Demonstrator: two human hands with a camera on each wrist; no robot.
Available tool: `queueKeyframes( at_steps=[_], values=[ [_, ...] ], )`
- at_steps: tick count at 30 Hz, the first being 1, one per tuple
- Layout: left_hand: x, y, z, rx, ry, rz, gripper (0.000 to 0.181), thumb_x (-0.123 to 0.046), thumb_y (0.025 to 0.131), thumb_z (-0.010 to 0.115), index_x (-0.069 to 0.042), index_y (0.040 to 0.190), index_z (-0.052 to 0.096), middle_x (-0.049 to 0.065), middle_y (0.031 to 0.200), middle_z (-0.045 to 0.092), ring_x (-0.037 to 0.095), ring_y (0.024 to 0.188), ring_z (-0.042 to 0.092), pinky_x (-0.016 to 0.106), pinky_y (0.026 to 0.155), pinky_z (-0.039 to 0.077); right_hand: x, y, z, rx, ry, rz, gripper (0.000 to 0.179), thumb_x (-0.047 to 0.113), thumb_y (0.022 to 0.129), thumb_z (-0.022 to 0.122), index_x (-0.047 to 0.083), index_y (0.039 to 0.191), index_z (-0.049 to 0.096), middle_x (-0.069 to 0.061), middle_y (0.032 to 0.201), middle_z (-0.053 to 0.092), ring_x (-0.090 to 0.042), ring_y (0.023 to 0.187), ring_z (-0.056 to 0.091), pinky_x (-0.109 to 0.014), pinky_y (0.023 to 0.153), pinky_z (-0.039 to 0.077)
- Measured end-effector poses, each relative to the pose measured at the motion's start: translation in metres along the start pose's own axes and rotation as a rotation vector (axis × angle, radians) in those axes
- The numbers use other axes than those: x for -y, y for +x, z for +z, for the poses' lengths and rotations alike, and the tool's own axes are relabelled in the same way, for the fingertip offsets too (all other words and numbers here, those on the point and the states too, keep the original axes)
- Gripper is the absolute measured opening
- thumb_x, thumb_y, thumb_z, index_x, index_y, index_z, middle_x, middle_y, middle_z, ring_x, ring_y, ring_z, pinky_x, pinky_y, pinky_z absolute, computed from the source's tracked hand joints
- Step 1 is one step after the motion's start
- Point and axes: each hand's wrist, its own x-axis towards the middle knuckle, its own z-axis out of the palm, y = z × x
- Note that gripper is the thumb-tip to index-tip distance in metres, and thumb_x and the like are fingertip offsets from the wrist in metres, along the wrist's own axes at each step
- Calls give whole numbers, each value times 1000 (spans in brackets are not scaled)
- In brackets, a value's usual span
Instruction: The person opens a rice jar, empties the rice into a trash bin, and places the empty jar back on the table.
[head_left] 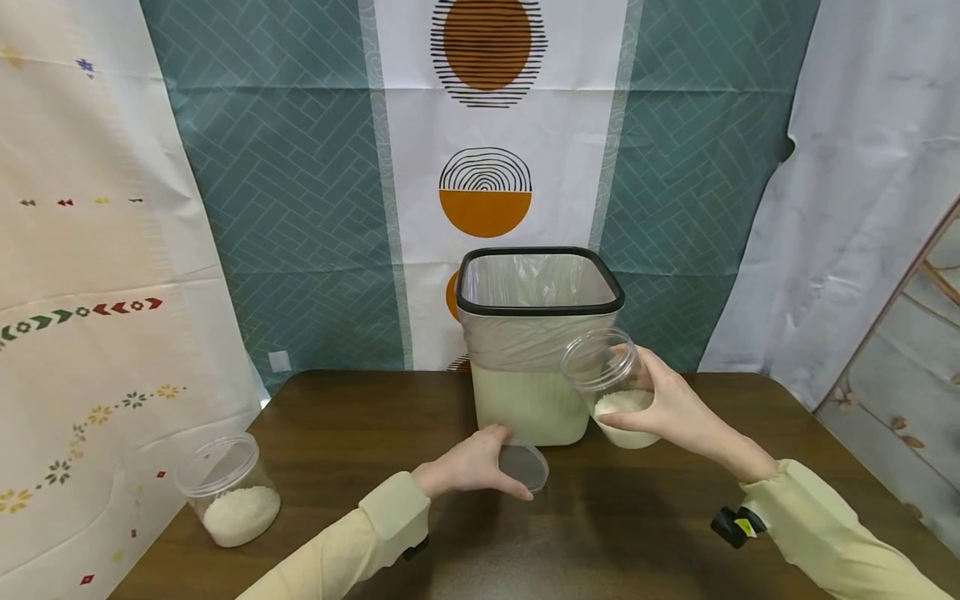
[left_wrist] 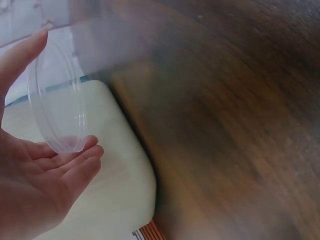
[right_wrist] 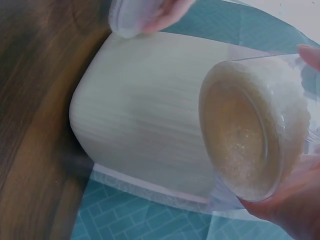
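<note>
- The left hand (head_left: pixel 480 462) pinches a clear round lid (head_left: pixel 527 468) by thumb and fingers; the right hand (head_left: pixel 678 412) grips a clear plastic jar (head_left: pixel 611 385) partly filled with white grains (head_left: pixel 626 402).
- Near the left edge of the wooden table (head_left: pixel 337 454) stands a second jar (head_left: pixel 228 492) of grains, a wide stretch of wood between it and the left hand.
- The trash bin (head_left: pixel 528 408), black-rimmed and bag-lined, stands toward the far edge, just beyond the lid.
- The right hand tilts its jar, mouth toward the bin; contact between them cannot be told.
- Both forearms angle inward from the near side.
</note>
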Motion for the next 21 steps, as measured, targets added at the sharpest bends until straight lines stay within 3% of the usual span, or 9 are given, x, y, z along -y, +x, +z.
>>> queueKeyframes(
  at_steps=[9,13,21],
  values=[
    [4,5,7,45,85,0,76,-50,60,78,1,109,52,1,92,49,10,79,47,21,67,42,0,1,-5,-31,-14,-7,78,19,66,82,3,129,38,-11,121,47,-24,101,54,-29,83,38],
    [4,5,7,64,103,-8,72,-49,60,78,0,105,52,0,87,47,10,76,46,21,64,42,2,2,-5,-35,-15,-14,79,18,66,82,2,129,38,-10,120,48,-24,101,54,-27,82,39],
    [3,7,8,111,120,-38,76,-49,61,78,2,110,51,-1,88,47,10,76,45,21,64,41,4,4,-7,-28,-22,-3,80,20,65,82,4,130,38,-10,123,46,-22,105,50,-24,85,35]
  ],
)
